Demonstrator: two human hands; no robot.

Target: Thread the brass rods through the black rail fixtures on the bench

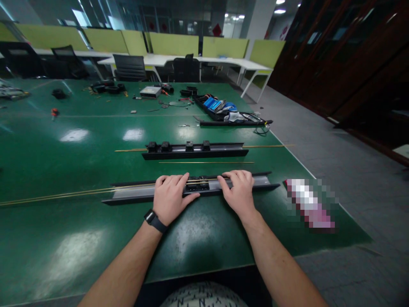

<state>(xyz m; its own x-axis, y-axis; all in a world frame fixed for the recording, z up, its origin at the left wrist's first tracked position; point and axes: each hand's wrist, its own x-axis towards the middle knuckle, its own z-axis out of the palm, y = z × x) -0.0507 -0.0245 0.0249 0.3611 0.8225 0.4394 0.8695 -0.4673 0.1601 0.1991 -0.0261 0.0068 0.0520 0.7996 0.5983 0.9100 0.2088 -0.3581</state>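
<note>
A long black channel (128, 195) with a pale grey inside lies crosswise in front of me. Two small black blocks (203, 183) sit in its middle, between my hands. Thin brass rods (79, 192) come in from the left, pass under my left hand (170, 196) and run over the blocks. My left hand is closed over the channel, fingers on the far side and thumb along the near edge. At the rods' right end, the thumb and fingertips of my right hand (239, 190) are bent together over the channel; the exact contact is partly hidden.
Behind lies a second black channel (194, 154) holding several black blocks, with rods at both ends. A loose rod (206, 162) rests between the channels. Farther back are a black tray (204, 106) of tools and a grey box (150, 92). A blurred-out pink item (309, 204) is at right.
</note>
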